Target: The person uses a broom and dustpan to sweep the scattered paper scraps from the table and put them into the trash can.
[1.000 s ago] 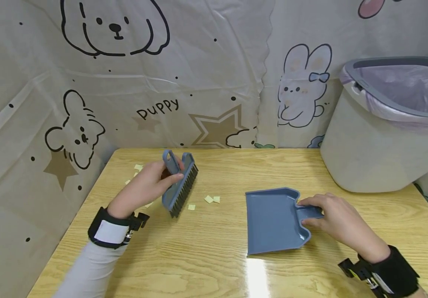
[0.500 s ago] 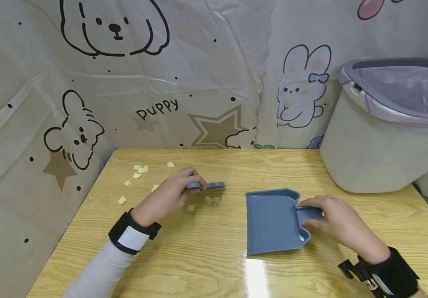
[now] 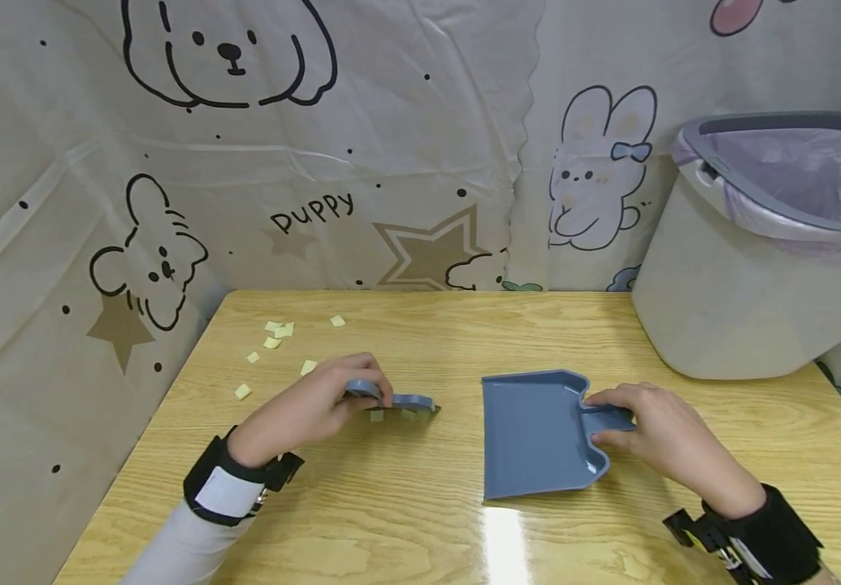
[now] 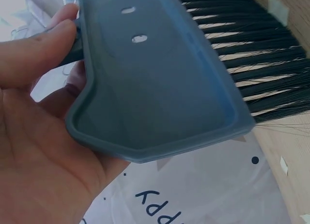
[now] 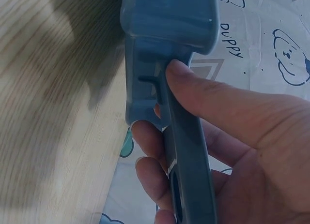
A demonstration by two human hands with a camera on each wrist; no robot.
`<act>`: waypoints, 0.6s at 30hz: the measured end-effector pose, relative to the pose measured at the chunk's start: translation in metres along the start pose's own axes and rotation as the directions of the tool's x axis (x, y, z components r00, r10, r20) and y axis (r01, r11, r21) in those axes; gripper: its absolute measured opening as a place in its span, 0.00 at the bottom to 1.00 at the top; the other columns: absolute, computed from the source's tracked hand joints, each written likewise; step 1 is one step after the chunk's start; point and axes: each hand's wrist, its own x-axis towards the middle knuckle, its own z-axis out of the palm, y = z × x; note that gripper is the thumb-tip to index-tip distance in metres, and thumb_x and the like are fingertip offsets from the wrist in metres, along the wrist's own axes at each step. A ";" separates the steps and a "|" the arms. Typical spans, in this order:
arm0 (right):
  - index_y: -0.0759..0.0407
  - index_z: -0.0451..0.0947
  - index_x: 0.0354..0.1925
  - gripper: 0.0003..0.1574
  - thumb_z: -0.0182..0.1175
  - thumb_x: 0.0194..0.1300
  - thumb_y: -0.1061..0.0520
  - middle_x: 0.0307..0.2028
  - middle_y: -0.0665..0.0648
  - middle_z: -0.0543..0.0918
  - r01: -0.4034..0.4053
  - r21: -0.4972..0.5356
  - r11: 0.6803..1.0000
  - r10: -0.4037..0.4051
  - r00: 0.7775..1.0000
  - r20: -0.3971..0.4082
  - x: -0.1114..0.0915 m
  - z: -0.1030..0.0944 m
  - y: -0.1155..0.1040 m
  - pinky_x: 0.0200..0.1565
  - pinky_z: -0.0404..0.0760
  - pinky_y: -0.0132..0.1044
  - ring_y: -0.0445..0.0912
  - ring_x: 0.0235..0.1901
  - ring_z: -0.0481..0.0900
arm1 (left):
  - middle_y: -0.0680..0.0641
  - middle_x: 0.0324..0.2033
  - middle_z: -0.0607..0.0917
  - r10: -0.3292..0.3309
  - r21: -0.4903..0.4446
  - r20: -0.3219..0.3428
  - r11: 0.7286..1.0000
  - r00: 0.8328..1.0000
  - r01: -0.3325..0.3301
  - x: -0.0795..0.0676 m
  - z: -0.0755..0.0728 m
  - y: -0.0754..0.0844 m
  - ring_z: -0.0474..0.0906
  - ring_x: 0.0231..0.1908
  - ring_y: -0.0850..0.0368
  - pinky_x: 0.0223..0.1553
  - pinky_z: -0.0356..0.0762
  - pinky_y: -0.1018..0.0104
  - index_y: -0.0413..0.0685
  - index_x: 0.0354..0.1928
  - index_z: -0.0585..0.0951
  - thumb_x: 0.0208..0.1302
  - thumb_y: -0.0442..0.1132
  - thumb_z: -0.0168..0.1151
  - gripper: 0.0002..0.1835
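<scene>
My left hand (image 3: pixel 325 398) grips the handle of a blue-grey hand brush (image 3: pixel 413 402), left of the middle of the table. In the left wrist view, dark bristles (image 4: pixel 256 50) fan out from the brush's flat body (image 4: pixel 155 83) towards the wood. Small yellow paper squares (image 3: pixel 377 415) show right at the bristles, partly behind them. To the right, my right hand (image 3: pixel 654 426) holds a blue dustpan (image 3: pixel 537 435) by its short handle (image 5: pixel 189 161), thumb on top and fingers curled beneath. The pan's straight edge faces the brush, and its floor is bare.
More paper squares (image 3: pixel 283 330) lie scattered at the table's back left. A pale bin (image 3: pixel 749 284) with a lilac liner stands at the back right. A printed cloth (image 3: pixel 420 146) hangs along the left side and behind the wooden table (image 3: pixel 391 520).
The brush swung from a slanted pose further left to lie crosswise over the nearer squares, then came closer to me. The dustpan and right hand stayed in place.
</scene>
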 end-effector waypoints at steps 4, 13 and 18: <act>0.55 0.88 0.50 0.26 0.82 0.52 0.53 0.46 0.59 0.89 -0.003 0.001 1.000 0.003 1.000 0.005 0.000 0.000 0.000 0.48 0.81 0.59 0.60 0.48 0.85 | 0.58 0.41 0.80 -0.045 -0.040 0.010 0.998 0.999 0.046 -0.007 -0.004 0.003 0.79 0.43 0.62 0.46 0.81 0.63 0.54 0.43 0.84 0.67 0.24 0.65 0.14; 0.56 0.88 0.50 0.27 0.82 0.52 0.53 0.47 0.60 0.89 -0.019 0.011 1.000 0.019 1.000 0.018 0.000 0.000 0.000 0.48 0.81 0.59 0.61 0.49 0.85 | 0.51 0.41 0.81 -0.119 0.023 -0.130 0.992 0.984 0.123 -0.020 -0.022 0.003 0.78 0.40 0.58 0.41 0.80 0.58 0.46 0.45 0.78 0.66 0.27 0.69 0.12; 0.57 0.88 0.50 0.27 0.82 0.52 0.53 0.46 0.60 0.89 -0.034 0.023 0.999 0.033 0.999 0.030 0.001 -0.001 0.001 0.47 0.81 0.59 0.61 0.48 0.85 | 0.55 0.30 0.77 -0.204 0.049 -0.089 0.977 0.975 0.209 -0.026 -0.031 0.006 0.73 0.30 0.62 0.31 0.76 0.65 0.50 0.39 0.77 0.68 0.33 0.70 0.09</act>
